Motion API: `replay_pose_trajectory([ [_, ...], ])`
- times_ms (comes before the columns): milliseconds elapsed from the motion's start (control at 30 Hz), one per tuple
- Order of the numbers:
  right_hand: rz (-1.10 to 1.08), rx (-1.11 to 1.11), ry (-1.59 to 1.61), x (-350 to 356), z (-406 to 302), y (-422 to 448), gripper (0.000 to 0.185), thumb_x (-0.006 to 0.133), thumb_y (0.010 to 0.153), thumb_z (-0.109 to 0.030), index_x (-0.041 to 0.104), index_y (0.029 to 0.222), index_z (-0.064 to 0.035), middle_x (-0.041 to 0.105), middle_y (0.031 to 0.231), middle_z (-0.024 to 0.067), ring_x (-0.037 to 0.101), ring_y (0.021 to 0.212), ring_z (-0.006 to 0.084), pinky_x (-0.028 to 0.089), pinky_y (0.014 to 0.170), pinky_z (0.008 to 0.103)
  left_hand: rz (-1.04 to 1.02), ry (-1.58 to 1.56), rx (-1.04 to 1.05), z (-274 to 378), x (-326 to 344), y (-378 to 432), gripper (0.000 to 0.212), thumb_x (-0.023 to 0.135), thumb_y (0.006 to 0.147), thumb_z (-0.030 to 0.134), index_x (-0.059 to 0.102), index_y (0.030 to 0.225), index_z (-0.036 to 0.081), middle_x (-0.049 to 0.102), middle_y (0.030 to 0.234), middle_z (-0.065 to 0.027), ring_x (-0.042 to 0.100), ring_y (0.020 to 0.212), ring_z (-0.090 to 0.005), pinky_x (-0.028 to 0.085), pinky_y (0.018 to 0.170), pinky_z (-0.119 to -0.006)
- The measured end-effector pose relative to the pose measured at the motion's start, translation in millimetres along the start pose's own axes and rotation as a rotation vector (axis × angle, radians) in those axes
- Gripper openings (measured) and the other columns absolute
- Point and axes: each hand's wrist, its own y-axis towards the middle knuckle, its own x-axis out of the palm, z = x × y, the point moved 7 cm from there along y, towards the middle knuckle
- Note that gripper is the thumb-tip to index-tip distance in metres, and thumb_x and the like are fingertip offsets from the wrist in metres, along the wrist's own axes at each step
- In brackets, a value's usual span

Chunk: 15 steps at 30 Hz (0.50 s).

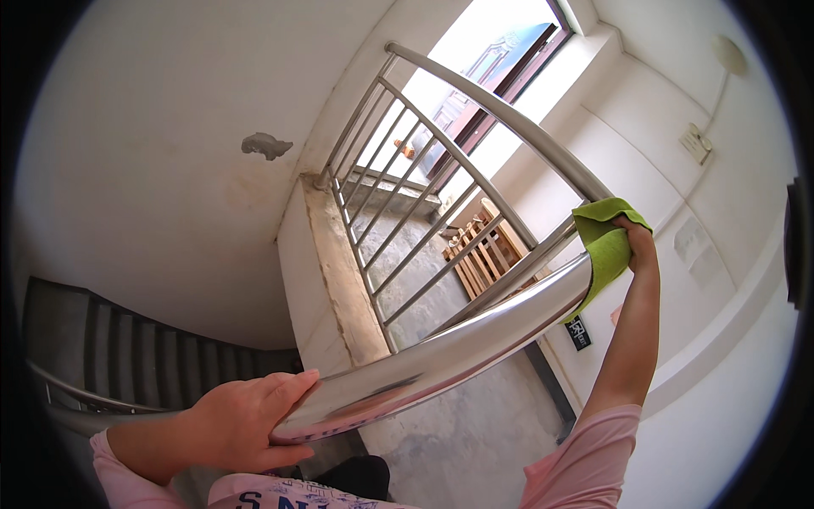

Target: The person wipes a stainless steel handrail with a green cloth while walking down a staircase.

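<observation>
A shiny stainless steel handrail [445,350] curves across the view in front of me. At its lower left, my left hand [245,417] grips the bare tube, with the fingers over the top and the thumb below. My right hand [636,242] is at the far bend of the rail, holding a green cloth [604,245] that wraps over the metal. Part of the cloth hangs down along the rail's side; most of my right fingers are hidden by it. Beyond, a steel balustrade with thin bars [413,172] runs up towards the window.
Dark stairs [159,350] descend at the left, beside a low wall's rough ledge [343,286]. A slatted wooden item [480,254] stands on the concrete landing behind the bars. An open window [509,70] is at the top. An exit sign [578,333] is at the right wall.
</observation>
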Motion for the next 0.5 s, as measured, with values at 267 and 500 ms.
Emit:
replay_pose_trajectory([
  [267,0.109,-0.056,0.097,-1.9,8.9,-9.4,0.027,0.069,0.081,-0.013,0.063,0.105,-0.0014,0.066,0.095,0.0098,0.063,0.08,0.0223,0.052,0.071,0.035,0.01,-0.011,-0.003,-1.1,1.5,-1.2,0.083,0.077,0.071,0.036,0.039,0.132,-0.005,0.057,0.113,-0.0205,0.062,0.096,-0.035,0.052,0.08,-0.037],
  [500,0.203,-0.143,0.272,14.2,12.9,-40.9,0.023,0.067,0.084,-0.013,0.063,0.105,-0.0028,0.065,0.096,0.0079,0.063,0.083,0.0201,0.053,0.072,0.0332,0.035,0.004,0.004,0.9,1.1,-1.8,0.08,0.073,0.073,0.036,0.038,0.134,-0.001,0.058,0.111,-0.0191,0.062,0.094,-0.0329,0.052,0.076,-0.037],
])
